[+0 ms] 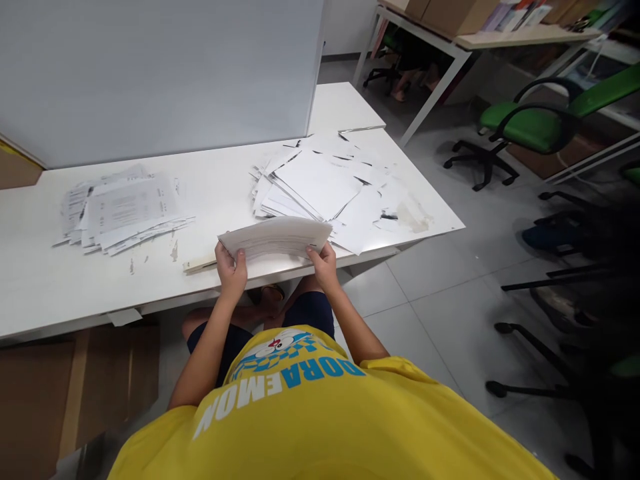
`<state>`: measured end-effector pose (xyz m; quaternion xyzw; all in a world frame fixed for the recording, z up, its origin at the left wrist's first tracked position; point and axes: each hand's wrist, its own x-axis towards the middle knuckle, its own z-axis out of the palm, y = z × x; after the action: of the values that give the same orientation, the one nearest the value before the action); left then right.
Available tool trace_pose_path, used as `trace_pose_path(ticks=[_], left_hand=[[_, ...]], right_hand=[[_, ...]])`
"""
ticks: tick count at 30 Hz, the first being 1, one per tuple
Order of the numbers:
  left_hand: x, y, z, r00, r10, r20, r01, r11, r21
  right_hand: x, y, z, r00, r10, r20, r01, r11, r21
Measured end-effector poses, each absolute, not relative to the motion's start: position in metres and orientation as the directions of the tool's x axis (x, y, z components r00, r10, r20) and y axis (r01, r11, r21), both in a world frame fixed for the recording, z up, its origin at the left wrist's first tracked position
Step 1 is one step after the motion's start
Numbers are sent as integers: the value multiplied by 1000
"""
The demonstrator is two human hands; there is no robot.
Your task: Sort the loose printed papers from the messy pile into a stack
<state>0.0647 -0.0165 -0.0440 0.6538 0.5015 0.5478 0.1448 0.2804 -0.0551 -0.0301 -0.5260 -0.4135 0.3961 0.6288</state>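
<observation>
Both hands, left hand (233, 267) and right hand (324, 260), grip the paper stack (275, 238) closed at frame centre; keep its edges squared against the surface (210, 193).

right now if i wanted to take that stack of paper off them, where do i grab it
Probably by the far long edge of the stack of paper, reaching in from across the table. The left hand and right hand already pinch its two near corners, and it sags between them, so a two-handed hold on the free edge looks steadiest.
</observation>
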Motion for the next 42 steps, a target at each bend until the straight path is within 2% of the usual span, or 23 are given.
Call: trace_pose_path(ticks=[4,6,8,11,13,16,22,31,39,42], left_hand=[[61,-28,-33,-138,834,534,476,-417,774],[54,-35,-22,-103,883,457,481,-359,800],[42,-40,-7,-74,932,354,537,-262,802],[20,-37,15,-100,947,306,693,-155,705],[5,-28,22,-90,927,363,776,-163,609],[-9,-10,18,-16,925,381,826,-202,526],[-10,10,-3,31,954,299,887,-164,432],[-4,5,10,92,987,132,947,-128,296],[-2,3,4,159,977,140,958,-187,219],[-1,0,3,155,977,149,964,-182,192]], right_hand=[[298,-62,-21,257,957,133,61,121,-991],[308,-67,-18,182,978,104,129,81,-988],[313,-70,-16,95,995,28,117,16,-993],[311,-71,-19,-5,993,-116,-22,-116,-993],[306,-70,-22,-27,981,-191,-92,-193,-977],[298,-70,-27,-19,969,-247,-95,-248,-964],[291,-73,-25,-41,964,-264,-82,-267,-960],[286,-66,-22,-80,956,-282,-6,-283,-959],[287,-68,-25,-158,932,-327,-167,-352,-921],[290,-66,-25,-207,917,-340,-181,-377,-908]])
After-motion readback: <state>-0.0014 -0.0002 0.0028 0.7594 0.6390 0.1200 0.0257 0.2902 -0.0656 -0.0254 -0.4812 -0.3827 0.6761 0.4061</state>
